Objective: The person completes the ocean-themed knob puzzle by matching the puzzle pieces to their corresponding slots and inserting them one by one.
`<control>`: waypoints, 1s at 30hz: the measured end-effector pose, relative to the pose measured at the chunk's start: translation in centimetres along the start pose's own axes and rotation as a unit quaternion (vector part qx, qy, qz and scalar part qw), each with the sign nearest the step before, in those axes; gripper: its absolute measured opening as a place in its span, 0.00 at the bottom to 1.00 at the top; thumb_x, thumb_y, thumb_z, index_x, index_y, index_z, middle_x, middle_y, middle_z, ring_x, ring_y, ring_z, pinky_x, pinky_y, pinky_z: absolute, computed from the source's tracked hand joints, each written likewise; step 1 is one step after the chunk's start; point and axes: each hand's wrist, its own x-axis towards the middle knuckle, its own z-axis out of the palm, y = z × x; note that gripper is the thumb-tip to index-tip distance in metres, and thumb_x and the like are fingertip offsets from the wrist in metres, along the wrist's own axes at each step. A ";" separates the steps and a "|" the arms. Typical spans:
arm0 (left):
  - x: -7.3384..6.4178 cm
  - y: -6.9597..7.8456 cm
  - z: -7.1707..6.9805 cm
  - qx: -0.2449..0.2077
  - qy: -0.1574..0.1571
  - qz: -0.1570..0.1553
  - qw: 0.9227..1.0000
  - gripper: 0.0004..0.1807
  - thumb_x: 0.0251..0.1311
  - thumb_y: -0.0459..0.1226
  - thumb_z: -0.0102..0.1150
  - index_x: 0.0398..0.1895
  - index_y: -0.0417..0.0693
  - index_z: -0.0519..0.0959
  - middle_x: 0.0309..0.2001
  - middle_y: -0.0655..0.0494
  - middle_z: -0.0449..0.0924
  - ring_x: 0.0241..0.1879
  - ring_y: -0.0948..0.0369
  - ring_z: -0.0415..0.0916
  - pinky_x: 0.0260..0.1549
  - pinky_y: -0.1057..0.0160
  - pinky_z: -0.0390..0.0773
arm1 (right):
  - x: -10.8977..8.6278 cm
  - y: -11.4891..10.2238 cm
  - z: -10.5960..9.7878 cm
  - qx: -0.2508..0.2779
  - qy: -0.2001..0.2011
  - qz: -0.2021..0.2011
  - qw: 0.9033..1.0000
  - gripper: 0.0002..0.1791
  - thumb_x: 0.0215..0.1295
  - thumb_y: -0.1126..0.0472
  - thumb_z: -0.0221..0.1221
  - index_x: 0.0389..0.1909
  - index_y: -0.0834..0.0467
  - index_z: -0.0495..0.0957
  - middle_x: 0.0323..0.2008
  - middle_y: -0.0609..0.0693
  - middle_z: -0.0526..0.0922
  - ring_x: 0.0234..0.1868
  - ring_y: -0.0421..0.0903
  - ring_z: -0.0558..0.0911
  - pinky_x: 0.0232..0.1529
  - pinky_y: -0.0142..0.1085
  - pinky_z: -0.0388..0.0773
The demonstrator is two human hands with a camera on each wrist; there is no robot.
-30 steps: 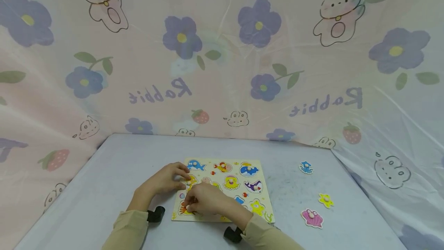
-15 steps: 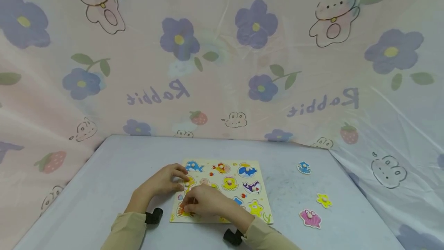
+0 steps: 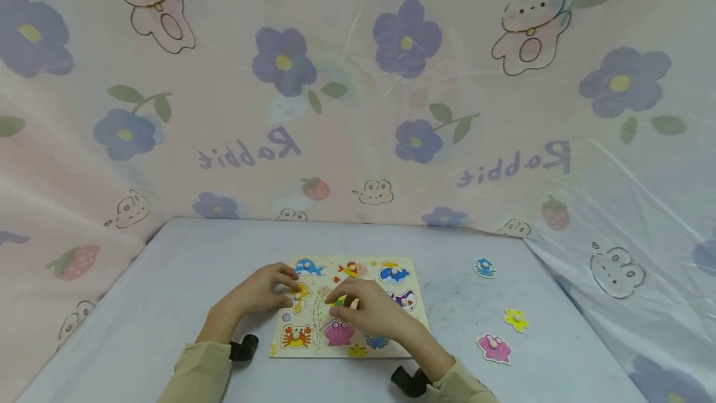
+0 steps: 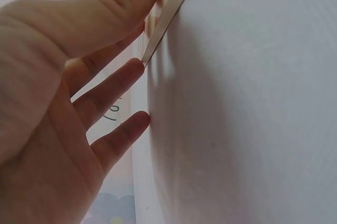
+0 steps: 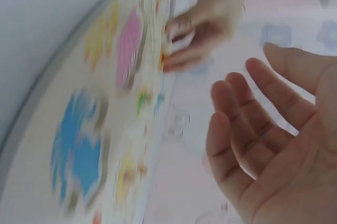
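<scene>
A wooden peg puzzle board (image 3: 321, 353) with sea animals lies on the table. My left hand (image 3: 265, 291) rests at its left edge, fingers loosely extended beside the yellow seahorse piece (image 3: 300, 296). In the left wrist view the thumb (image 4: 105, 16) lies along the board's edge. The orange crab piece (image 3: 296, 336) sits in the lower left corner of the board. Over the board's middle hovers my right hand (image 3: 369, 306), its fingers loosely bent and holding nothing, as the right wrist view confirms. Below it show the pink shell recess (image 3: 339, 333) and the blue crab recess (image 3: 376, 342).
Loose on the table to the right lie a blue piece (image 3: 485, 268), a yellow star piece (image 3: 516, 320) and a pink shell piece (image 3: 495, 349). A black device is strapped at each wrist. A printed curtain (image 3: 347, 98) hangs behind the table.
My right hand has let go of the orange crab piece and moved right and up over the board. The left hand stays at the board's left edge.
</scene>
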 end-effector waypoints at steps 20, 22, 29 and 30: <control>-0.2 -0.1 0.4 0.025 0.009 -0.049 0.998 0.13 0.56 0.37 0.78 0.45 0.56 0.91 0.58 0.58 0.80 0.67 0.45 0.72 0.68 0.36 0.69 | -11.2 7.8 -8.5 -0.079 0.170 0.129 0.974 0.06 0.70 0.61 0.67 0.45 0.53 0.87 0.44 0.40 0.85 0.40 0.39 0.81 0.40 0.32 0.83; -0.3 0.2 0.4 0.040 0.010 -0.053 0.998 0.13 0.56 0.38 0.78 0.44 0.58 0.91 0.57 0.60 0.80 0.66 0.46 0.73 0.66 0.35 0.71 | -12.3 8.4 -9.1 -0.091 0.176 0.134 0.971 0.06 0.69 0.61 0.67 0.45 0.52 0.87 0.43 0.40 0.85 0.39 0.37 0.81 0.39 0.32 0.83; -0.5 1.2 0.5 0.062 0.012 -0.066 0.996 0.12 0.56 0.39 0.78 0.44 0.59 0.91 0.56 0.63 0.81 0.65 0.48 0.74 0.63 0.35 0.73 | -16.2 10.1 -10.6 -0.095 0.148 0.131 0.976 0.05 0.71 0.58 0.67 0.44 0.54 0.86 0.43 0.45 0.84 0.35 0.34 0.80 0.30 0.32 0.82; -0.4 1.2 0.5 0.063 0.011 -0.068 0.996 0.12 0.57 0.39 0.77 0.44 0.58 0.91 0.57 0.62 0.80 0.65 0.48 0.74 0.63 0.35 0.73 | -16.7 10.3 -10.7 -0.093 0.137 0.131 0.977 0.05 0.71 0.58 0.66 0.44 0.54 0.86 0.43 0.45 0.84 0.35 0.34 0.80 0.30 0.31 0.81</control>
